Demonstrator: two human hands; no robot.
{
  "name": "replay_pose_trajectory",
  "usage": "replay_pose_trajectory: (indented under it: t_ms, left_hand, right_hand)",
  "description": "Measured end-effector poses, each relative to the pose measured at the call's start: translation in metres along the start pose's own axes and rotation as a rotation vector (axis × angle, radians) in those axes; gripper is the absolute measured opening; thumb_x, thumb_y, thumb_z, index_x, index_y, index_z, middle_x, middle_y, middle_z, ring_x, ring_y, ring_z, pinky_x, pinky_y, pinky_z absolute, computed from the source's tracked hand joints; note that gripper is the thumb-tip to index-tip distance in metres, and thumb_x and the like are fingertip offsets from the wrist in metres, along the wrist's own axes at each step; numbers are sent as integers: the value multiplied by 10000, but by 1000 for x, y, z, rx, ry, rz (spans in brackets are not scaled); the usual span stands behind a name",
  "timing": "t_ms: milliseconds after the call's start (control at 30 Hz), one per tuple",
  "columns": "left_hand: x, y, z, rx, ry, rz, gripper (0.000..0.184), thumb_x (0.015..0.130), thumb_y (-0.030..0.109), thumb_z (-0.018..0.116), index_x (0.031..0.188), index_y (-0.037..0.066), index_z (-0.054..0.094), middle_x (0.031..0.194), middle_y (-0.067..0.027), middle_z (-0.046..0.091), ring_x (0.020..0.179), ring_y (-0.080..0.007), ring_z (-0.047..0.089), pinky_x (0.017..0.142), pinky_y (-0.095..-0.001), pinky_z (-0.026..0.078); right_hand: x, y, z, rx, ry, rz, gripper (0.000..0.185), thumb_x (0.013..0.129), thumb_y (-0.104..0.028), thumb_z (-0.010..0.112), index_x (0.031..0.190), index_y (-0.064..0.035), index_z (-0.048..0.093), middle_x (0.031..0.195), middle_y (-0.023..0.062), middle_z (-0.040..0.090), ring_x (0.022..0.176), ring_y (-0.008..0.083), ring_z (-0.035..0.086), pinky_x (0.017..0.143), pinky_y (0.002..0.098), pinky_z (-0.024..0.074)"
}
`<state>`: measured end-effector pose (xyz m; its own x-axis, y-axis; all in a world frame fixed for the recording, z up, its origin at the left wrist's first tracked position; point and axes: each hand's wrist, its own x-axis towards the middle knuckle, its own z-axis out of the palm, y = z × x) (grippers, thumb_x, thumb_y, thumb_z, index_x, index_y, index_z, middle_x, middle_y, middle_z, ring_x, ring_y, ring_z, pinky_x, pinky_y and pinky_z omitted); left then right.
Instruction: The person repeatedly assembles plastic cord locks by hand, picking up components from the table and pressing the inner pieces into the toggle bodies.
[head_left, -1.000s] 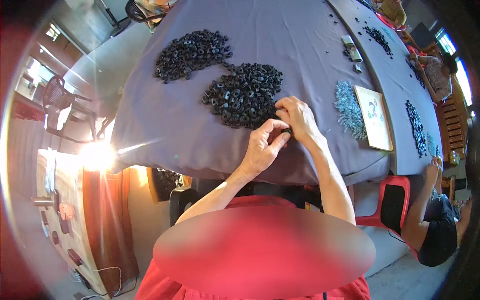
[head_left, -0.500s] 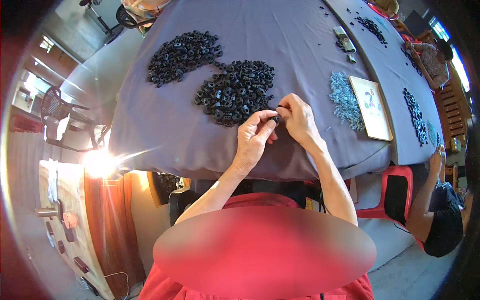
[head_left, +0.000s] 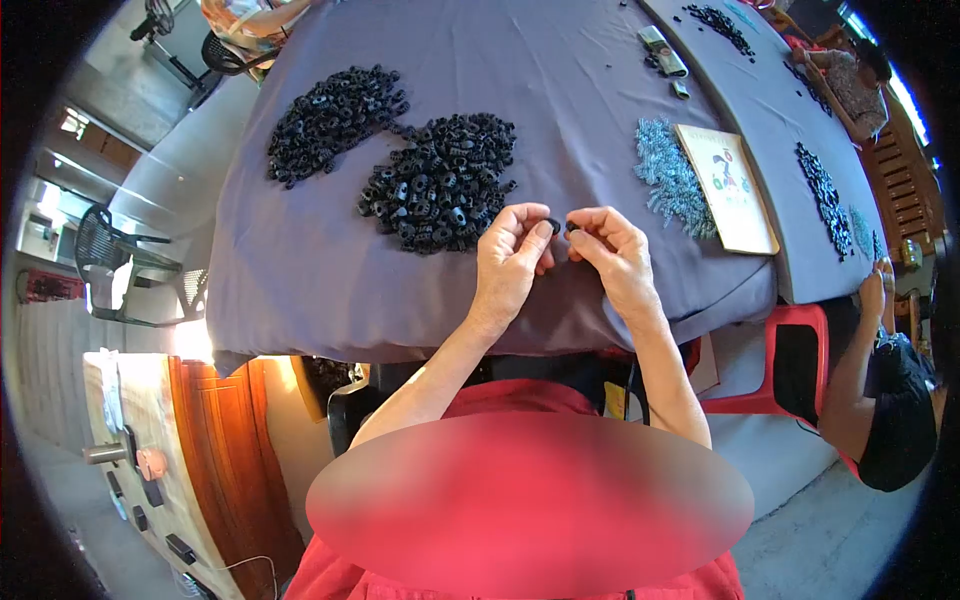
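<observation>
My left hand [head_left: 508, 262] is closed, pinching a small black plastic piece [head_left: 554, 227] between thumb and forefinger. Facing it across a narrow gap, my right hand [head_left: 618, 258] pinches another small black piece [head_left: 572, 226] at its fingertips. Both hands are above the grey cloth, near the table's front edge. Just beyond my left hand lies a heap of small black plastic pieces [head_left: 440, 185], some with visible holes. A second heap of black pieces [head_left: 335, 120] spreads farther left. The exact kind of these pieces is too small to tell.
Right of my hands are a pile of small pale-blue pieces [head_left: 672, 180] and a printed board [head_left: 730, 190]. A green-and-white packet [head_left: 662, 52] lies farther back. More black pieces [head_left: 822, 200] sit on the adjoining table. Other people sit at the right and far left.
My right hand has drawn back from the heap's edge and turned beside my left hand, with a black piece showing at its fingertips. The view has shifted slightly.
</observation>
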<state>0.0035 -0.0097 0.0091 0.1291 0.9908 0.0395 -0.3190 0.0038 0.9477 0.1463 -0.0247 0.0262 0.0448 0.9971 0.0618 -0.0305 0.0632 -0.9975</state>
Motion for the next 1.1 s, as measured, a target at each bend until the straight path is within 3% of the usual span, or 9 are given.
replay_pose_trajectory:
  t_ms: [267,667,967,1100]
  left_hand:
    - [1,-2,-4,-21,-33,-16,124,897,90,551,1005,31,565,747,-16,587,590,-61,508,531,-196,416]
    - [0,-3,-5,49,-21,10,106,886,57,561,981,36,601,694,-3,567,590,-64,516,533,-201,415]
    - [-8,-5,0,215,25,99,125,868,26,579,981,47,629,730,6,583,603,-52,530,531,-195,422]
    - [-5,-4,-1,120,28,47,126,868,32,576,986,36,621,754,5,587,607,-47,525,521,-190,416]
  right_hand:
    - [-3,-1,6,-158,2,-45,106,816,-1,588,919,-5,614,748,4,602,689,53,550,633,205,455]
    - [-2,6,12,-53,14,-29,94,785,22,603,817,-12,521,699,-8,540,634,49,522,574,204,439]
    - [-1,16,11,-130,24,-98,144,766,34,611,846,-22,506,688,-22,506,613,37,483,545,191,412]
    - [-3,13,14,-37,-5,-71,152,778,46,597,893,-12,517,709,-4,534,622,48,500,558,201,426]
